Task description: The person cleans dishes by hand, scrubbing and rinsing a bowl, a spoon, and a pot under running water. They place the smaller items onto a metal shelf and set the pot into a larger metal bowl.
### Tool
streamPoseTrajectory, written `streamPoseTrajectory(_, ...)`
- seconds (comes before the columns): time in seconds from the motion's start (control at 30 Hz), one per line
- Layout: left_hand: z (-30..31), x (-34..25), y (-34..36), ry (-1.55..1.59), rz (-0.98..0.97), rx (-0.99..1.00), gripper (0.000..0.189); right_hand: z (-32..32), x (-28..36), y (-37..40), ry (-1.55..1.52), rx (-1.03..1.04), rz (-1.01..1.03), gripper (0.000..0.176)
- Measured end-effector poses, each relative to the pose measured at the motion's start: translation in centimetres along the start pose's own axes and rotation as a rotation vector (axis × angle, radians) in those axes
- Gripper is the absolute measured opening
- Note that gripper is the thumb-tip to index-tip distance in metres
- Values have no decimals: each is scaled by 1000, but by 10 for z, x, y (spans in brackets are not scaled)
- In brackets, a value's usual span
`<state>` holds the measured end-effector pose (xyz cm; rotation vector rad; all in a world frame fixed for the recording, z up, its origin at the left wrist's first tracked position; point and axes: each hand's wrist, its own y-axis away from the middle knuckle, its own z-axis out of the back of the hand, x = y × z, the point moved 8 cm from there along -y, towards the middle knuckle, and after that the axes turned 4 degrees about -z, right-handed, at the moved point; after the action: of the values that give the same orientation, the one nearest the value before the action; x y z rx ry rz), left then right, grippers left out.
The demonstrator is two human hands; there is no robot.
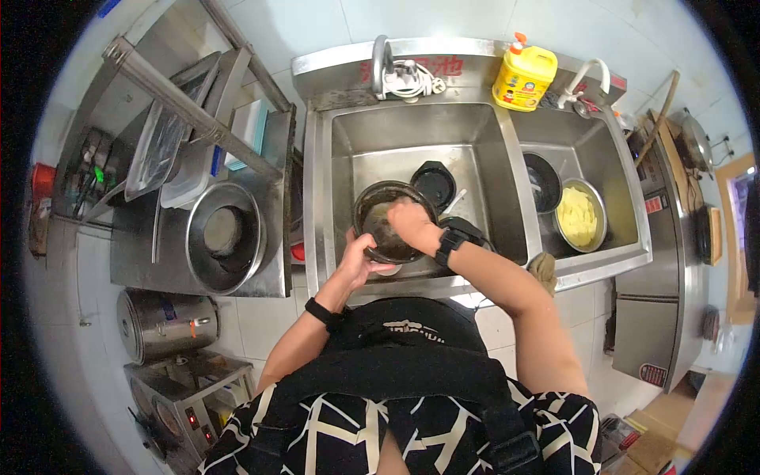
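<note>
One bowl (374,212) in left hand (360,257), right hand (410,222) inside (black lid (434,184) behind)

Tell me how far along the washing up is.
Done: nothing I can confirm as clean. In hand: left hand grips the bowl over the sink, with the right hand inside it. Probably to do: the black dish behind it and the dark pot in the right basin.
</note>
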<state>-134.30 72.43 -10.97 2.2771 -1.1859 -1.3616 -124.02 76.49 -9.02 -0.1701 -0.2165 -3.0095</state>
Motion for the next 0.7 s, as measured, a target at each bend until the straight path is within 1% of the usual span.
streamPoseTrajectory(0.03,0,-4,1,-40,-50,-22,81,0,0,5,-3,0,8,17)
streamPoseTrajectory(0.1,-5,-13,9,-80,-87,-58,81,-15,11,22,50,216,137,26)
streamPoseTrajectory(0.13,-7,-19,12,-123,-120,-90,81,-13,18,25,-28,328,125,32)
streamPoseTrajectory(0.2,-4,-19,10,-154,-131,-99,81,-26,34,18,-338,446,115,36)
streamPoseTrajectory(0.23,-2,-20,10,-185,-142,-109,82,-19,37,15,-490,344,117,36)
streamPoseTrajectory(0.27,1,-21,9,-184,-142,-109,82,-20,33,13,-489,345,118,36)
streamPoseTrajectory(0.33,0,-22,9,-133,-107,-11,81,-6,41,20,-595,294,413,40)
streamPoseTrajectory(0.37,3,-24,10,-134,-110,-12,81,-27,30,20,-685,438,337,30)
streamPoseTrajectory(0.4,3,-24,10,-117,-107,7,79,-22,18,24,-682,436,340,30)
streamPoseTrajectory(0.47,6,-23,8,-98,-108,28,78,10,2,35,-272,174,551,17)
streamPoseTrajectory(0.53,8,-8,5,2,19,97,73,56,-11,31,-67,-228,485,14)
streamPoseTrajectory(0.57,7,-4,5,48,56,111,66,80,-17,30,-112,-277,448,15)
streamPoseTrajectory(0.6,7,-4,3,45,55,118,66,99,-20,26,-195,-292,460,18)
streamPoseTrajectory(0.67,4,5,0,42,109,180,65,122,-6,26,-397,-297,596,29)
streamPoseTrajectory(0.7,3,9,-2,4,129,180,71,131,10,31,-492,-282,692,30)
